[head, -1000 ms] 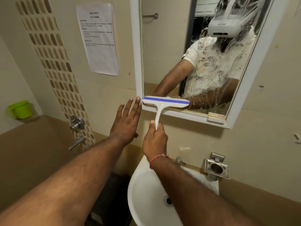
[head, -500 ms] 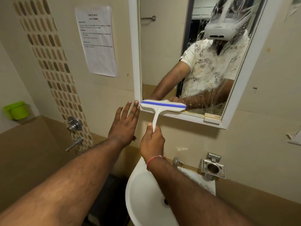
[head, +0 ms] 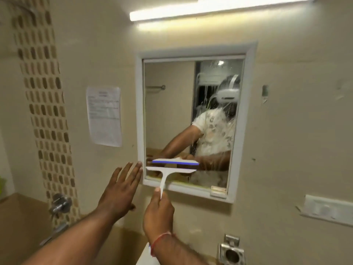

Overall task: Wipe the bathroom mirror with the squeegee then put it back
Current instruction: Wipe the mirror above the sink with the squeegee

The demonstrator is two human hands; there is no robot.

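Head view: the right hand [head: 158,213] grips the squeegee [head: 168,174] by its handle, arm extended, blade low on the mirror [head: 172,115] near the bottom frame. The left hand [head: 122,188] is open, fingers spread flat on the wall [head: 286,131], fingertips touching the frame's left edge.

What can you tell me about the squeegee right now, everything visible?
The white plastic T-shaped squeegee has a wide head with a blue strip along its blade edge and a slim straight handle. It stands roughly upright, head level, low at the left of the white-framed wall mirror; whether the blade touches the glass is unclear. The right hand grips the handle's lower end, thumb along it. The left hand is open, flat against the wall beside the frame, not touching it. The glass's right side looks streaked wet.
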